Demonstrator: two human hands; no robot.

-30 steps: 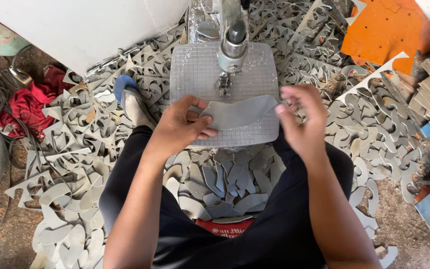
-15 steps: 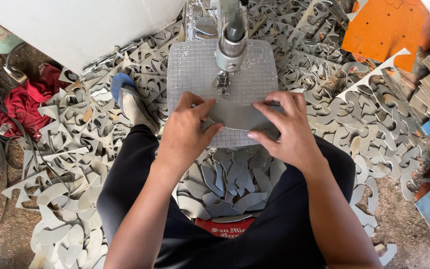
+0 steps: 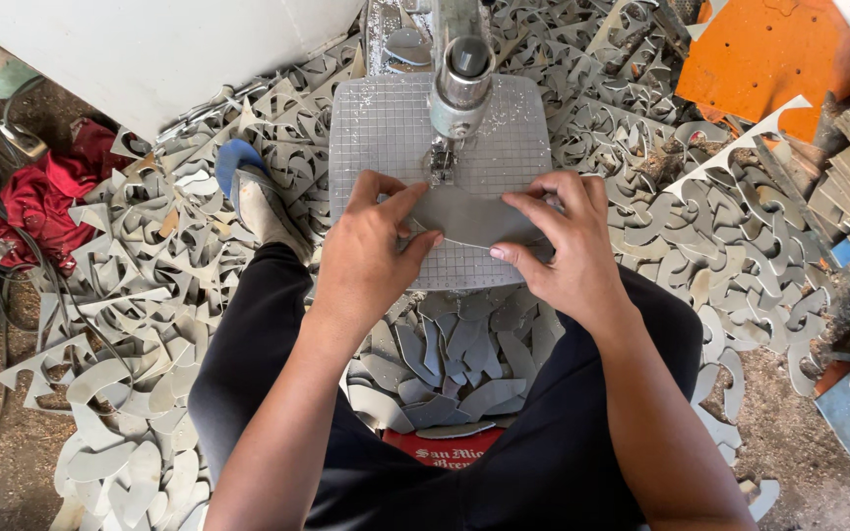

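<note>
Hands press one flat grey sheet piece [image 3: 469,218] onto the gridded metal surface [image 3: 386,133] of a small saw machine. Left hand [image 3: 371,258] lies on the piece's left end, thumb and fingers spread flat, pinning rather than pinching. Right hand [image 3: 561,246] covers the right end, fingertips bent down on the near edge, again pressing from above. The piece's long axis runs left to right between both hands, and the machine's blade foot [image 3: 442,162] stands just beyond its far edge, nearer the left hand's thumb than the right hand. Grey curved offcuts [image 3: 455,359] lie heaped on the floor below the surface, between the person's knees and all around
</note>
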